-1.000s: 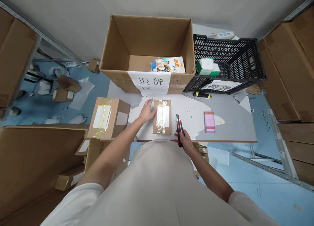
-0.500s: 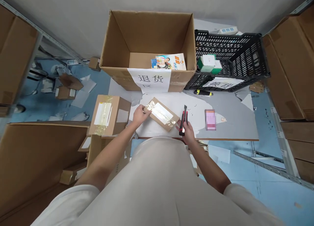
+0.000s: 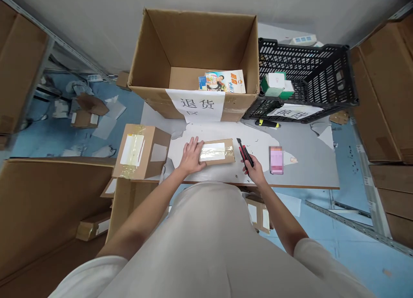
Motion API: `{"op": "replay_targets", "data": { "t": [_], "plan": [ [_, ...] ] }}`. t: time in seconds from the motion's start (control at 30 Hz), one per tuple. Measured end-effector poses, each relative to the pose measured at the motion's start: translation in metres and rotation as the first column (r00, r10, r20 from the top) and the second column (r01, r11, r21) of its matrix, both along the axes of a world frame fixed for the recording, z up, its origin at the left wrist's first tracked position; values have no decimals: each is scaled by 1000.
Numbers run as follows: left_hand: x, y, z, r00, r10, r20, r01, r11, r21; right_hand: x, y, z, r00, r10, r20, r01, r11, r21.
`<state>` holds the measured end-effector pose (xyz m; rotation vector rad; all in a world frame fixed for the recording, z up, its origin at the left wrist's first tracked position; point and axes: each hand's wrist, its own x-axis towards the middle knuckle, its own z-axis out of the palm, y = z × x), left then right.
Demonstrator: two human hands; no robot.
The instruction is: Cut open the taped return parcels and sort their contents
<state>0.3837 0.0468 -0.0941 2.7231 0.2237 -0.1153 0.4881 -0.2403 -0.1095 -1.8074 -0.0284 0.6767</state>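
A small flat cardboard box with a white label and clear tape lies on the table in front of me. My left hand rests flat across its left end, fingers stretched out and the thumb near the close edge. To the right of the box, my right hand grips a red and black utility knife. The knife's tip points away from me and slightly left, apart from the box. Beyond the box stands a large open carton with a paper sign, holding colourful printed booklets.
A taped carton sits at the table's left. At the back right, a black plastic crate holds green and white boxes. A yellow and black tool and a pink item lie on the table.
The small box has turned to lie nearly level and now rests on the table. My left hand went from gripping its corner to lying flat on it. My right hand moved right with the knife.
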Motion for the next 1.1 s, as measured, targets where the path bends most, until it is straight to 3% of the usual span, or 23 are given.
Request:
{"op": "replay_targets", "data": {
  "t": [0.07,0.17,0.47,0.73,0.83,0.97,1.1],
  "plan": [
    [11,-2,3,995,-68,-79,71,997,36,-9,-10,1,997,75,-12,-75,997,-24],
    [19,-8,4,991,-55,-126,65,995,77,-15,-12,2,991,133,-17,-134,990,-36],
    [18,-12,-1,994,-25,-105,35,995,96,-7,-16,4,992,123,4,-122,990,-68],
    [18,-12,-2,995,-15,-98,22,997,76,2,-21,-1,978,207,-26,-209,976,-69],
    [19,-11,-2,996,-18,-89,25,997,78,13,-28,5,947,322,-22,-322,942,-96],
    [20,-10,-2,996,-35,-85,42,995,87,32,-35,22,870,493,-8,-486,855,-183],
    [20,-10,-2,996,-41,-75,49,993,106,37,-35,33,835,548,-43,-544,812,-212]
  ]
}}
